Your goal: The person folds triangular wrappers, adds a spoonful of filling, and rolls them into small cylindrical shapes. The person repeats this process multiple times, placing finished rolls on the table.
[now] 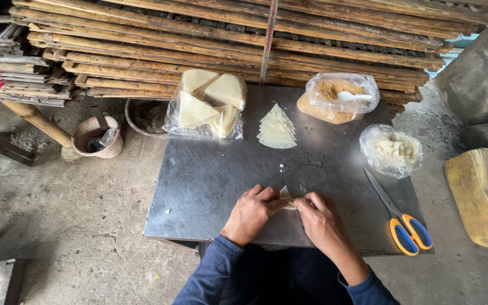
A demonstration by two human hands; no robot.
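A small pale folded wrapper (287, 197) is pinched between both hands, left hand (251, 213) and right hand (323, 219), pressed against the grey metal counter (210, 181) for support, orange-handled scissors (400, 217) kept alongside.

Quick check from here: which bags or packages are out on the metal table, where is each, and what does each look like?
Clear plastic bag, far left of the metal table: pale yellow wedge-shaped sheets inside.
Clear plastic bag, far right: brown granules, with a white spoon in it.
Clear plastic bag, right edge, above the orange-handled scissors: white lumpy filling.
No labels, signs or screens visible.
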